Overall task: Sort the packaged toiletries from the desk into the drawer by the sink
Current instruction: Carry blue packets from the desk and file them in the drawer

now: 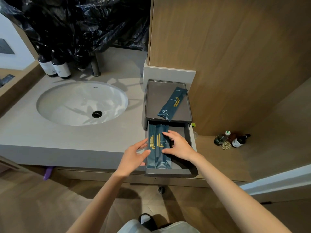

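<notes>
Packet [159, 159] print partly under right fingers [168, 134], faucet [96, 68] top behind black plastic [84, 22]

I saw a grey stone table [33, 132] with a white oval basin [80, 103] sunk into it, and black plastic sheeting [84, 22] hung behind the tap [96, 68]. A wood-grain wall panel [235, 47] rose on the right above a low wooden ledge [218, 158]. The floor [33, 199] was pale wood, and light glared off the basin.
</notes>
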A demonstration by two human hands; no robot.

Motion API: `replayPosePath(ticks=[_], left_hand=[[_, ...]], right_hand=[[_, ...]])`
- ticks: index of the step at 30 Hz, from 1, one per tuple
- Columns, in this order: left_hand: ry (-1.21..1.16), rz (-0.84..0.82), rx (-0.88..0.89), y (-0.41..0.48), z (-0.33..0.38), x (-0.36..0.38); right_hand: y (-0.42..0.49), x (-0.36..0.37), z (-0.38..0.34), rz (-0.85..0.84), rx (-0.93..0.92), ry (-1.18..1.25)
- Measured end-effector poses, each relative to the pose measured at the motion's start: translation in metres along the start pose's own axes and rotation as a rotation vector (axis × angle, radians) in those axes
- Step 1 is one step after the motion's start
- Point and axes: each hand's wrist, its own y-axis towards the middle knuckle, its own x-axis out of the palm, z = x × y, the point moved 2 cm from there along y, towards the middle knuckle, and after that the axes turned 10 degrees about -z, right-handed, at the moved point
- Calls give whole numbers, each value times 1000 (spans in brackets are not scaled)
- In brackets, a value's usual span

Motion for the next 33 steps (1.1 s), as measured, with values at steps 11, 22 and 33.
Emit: replayPosePath(ticks=[11, 22, 33], left_hand=[[24, -12, 8, 3, -1, -1], [320, 263, 211, 42, 72, -32], [706, 70, 31, 153, 110, 15]], right_hand=[[-3, -2, -9, -201, 27, -268], [-16, -65, -36, 389, -128, 106], [52, -113, -20, 330, 11, 282]])
